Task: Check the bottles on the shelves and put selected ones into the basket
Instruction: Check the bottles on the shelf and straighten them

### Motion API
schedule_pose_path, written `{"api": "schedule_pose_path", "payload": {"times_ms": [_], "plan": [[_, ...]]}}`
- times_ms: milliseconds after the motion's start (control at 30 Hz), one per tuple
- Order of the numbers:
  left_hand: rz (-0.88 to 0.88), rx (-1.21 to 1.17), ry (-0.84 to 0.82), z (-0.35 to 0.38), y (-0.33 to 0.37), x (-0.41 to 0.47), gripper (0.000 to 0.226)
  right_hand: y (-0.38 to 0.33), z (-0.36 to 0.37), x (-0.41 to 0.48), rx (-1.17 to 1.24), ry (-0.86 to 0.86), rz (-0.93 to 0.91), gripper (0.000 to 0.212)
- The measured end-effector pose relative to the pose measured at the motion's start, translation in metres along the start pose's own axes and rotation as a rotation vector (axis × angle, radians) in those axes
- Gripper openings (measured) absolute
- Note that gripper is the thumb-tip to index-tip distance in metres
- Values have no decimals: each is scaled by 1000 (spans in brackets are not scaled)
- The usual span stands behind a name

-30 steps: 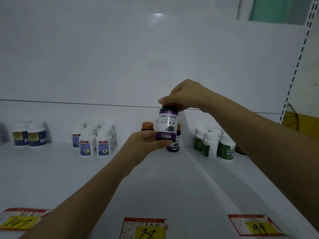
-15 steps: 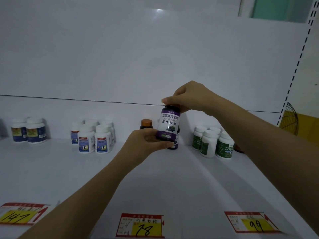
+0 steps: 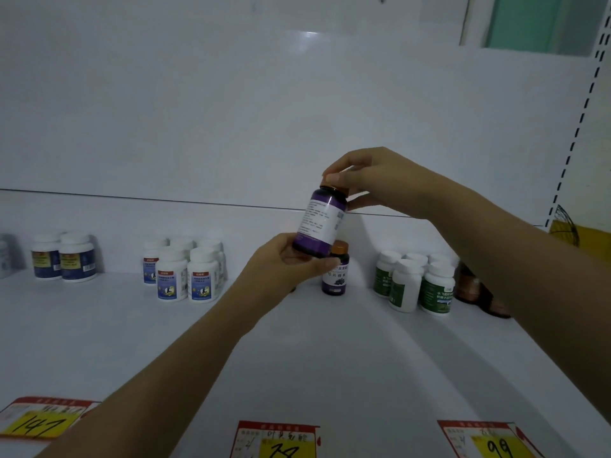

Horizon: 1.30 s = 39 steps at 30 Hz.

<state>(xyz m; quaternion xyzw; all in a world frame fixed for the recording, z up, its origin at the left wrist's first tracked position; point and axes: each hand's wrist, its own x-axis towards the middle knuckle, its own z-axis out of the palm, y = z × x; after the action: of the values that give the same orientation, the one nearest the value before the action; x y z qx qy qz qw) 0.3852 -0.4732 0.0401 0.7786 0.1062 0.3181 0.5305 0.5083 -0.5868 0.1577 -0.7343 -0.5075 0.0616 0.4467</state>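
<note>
Head view: the purple bottle point(image 3: 320, 223) is held up in the air in front of the white shelf point(image 3: 330, 358), above its back edge and clear of the stock. It tilts, with its orange cap point(image 3: 334, 188) leaning to the right, and the fine-print side of its label faces the camera. The left grip point(image 3: 284, 262) curls round the bottle's base from below. The right grip point(image 3: 373, 180) pinches the cap from above with its fingertips.

Just behind the left fingers, a second purple bottle point(image 3: 335, 272) stands upright on the shelf. To its left are a cluster of white bottles with blue labels point(image 3: 185, 272) and, further left, two navy-labelled bottles point(image 3: 64, 256). To its right stand green-labelled white bottles point(image 3: 413, 282) and brown bottles point(image 3: 476, 289). Price tags marked 147 point(image 3: 36, 421), 78 point(image 3: 281, 441) and 99 point(image 3: 489, 441) line the front edge.
</note>
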Motion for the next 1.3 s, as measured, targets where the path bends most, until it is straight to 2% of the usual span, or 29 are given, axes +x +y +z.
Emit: {"api": "schedule_pose_path", "payload": {"times_ms": [67, 167, 267, 400, 500, 567, 667, 767, 900, 1000, 1100, 1200, 1300], "plan": [[-26, -33, -91, -6, 5, 1, 38, 0, -1, -1, 22, -48, -49, 16], [-37, 25, -110, -7, 7, 1, 42, 6, 2, -3, 102, -98, -79, 18], [-39, -3, 12, -2, 3, 1, 41, 10, 9, -4, 151, -81, -69, 19], [15, 59, 266, 13, -5, -1, 41, 11, 21, 2, 39, 43, 41, 31], [70, 112, 316, 22, -10, -2, 43, 10, 23, 6, 2, 118, 81, 32], [43, 64, 272, 18, -9, 0, 44, 8, 18, 5, 47, 109, 67, 30], [-24, -82, 43, 9, -2, 0, 37, 8, 9, 1, 189, 58, 30, 19], [-24, -53, -121, 8, 0, -1, 36, 14, 11, 1, 333, 17, 22, 19], [-27, -72, -15, 10, -3, 0, 44, 20, 20, 2, 458, -37, 31, 20], [-27, -94, 139, 10, -8, -1, 44, 19, 20, 2, 288, -39, 60, 28], [5, -19, 249, 14, -8, 1, 46, 14, 23, 5, 219, 42, 52, 29], [-16, -28, 201, 11, -5, 3, 47, 10, 22, 8, 282, 61, 25, 32], [-63, -96, 37, 1, 1, -1, 37, 10, 17, 9, 407, 16, 21, 26]]}}
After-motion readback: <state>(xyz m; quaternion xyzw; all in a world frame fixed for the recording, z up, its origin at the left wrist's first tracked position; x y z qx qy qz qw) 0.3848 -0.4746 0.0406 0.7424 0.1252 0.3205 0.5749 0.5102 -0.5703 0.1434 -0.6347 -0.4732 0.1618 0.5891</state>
